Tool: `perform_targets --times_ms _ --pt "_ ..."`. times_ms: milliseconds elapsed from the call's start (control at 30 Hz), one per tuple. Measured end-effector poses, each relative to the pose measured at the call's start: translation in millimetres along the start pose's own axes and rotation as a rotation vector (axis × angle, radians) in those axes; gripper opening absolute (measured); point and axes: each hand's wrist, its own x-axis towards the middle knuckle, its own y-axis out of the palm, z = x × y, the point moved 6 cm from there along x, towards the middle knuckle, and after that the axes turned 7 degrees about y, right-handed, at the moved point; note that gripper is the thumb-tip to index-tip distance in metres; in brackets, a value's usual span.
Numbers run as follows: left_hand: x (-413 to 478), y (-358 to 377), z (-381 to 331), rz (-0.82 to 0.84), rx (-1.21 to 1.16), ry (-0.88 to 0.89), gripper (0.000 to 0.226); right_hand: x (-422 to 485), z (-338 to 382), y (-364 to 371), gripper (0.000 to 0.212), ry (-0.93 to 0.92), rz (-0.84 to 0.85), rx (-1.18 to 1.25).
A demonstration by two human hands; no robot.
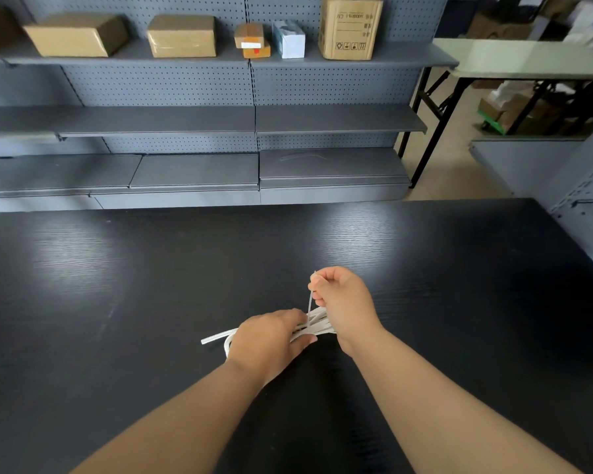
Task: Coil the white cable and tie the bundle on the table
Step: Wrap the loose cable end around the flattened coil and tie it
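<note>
While the left hand (267, 340) lies over the coiled white cable (216, 338) in the head view, its fingers seem closed around the strands and hold the bundle on the black bench (151, 285), near the front middle. One loose end and a bend of the coil come out on the left side of this hand. The right hand (339, 302) is raised just behind the bundle. Its fingers are clamped on the top of a thin white tie (309, 302), which runs straight down to the strands.

By judgement, the coiling is done and the tying is in progress. Several things could go wrong from here. If the left hand loosens too soon, the springy loops may open and slip out of the tie. If the pull goes sideways, the tie may catch only some strands. A too strong pull could pinch the cable sharply — or the thin tie could slide out of the fingertips.

Counted: two hands, one cable, one tie, one bench. Behind it stands a grey shelf unit (185, 121); on its top shelf six boxes (182, 35) are plainly seen — at the far left edge maybe one more, too dark to tell.
</note>
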Motion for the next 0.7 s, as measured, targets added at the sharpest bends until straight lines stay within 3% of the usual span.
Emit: perform_targets --times_ms 300,433,700 --pt "3.1 2.2 -1.2 -0.022 0.068 0.006 0.027 -1.0 1.7 -1.0 0.022 0.003 -0.032 -0.003" --pt "2.6 4.5 -1.1 -0.070 0.055 0.061 0.043 0.5 0.9 -3.3 0.024 0.021 -0.053 0.004" --pt "2.2 3.8 -1.7 -0.113 0.077 0.129 0.029 -1.3 3.1 -1.6 0.023 0.053 -0.053 0.043"
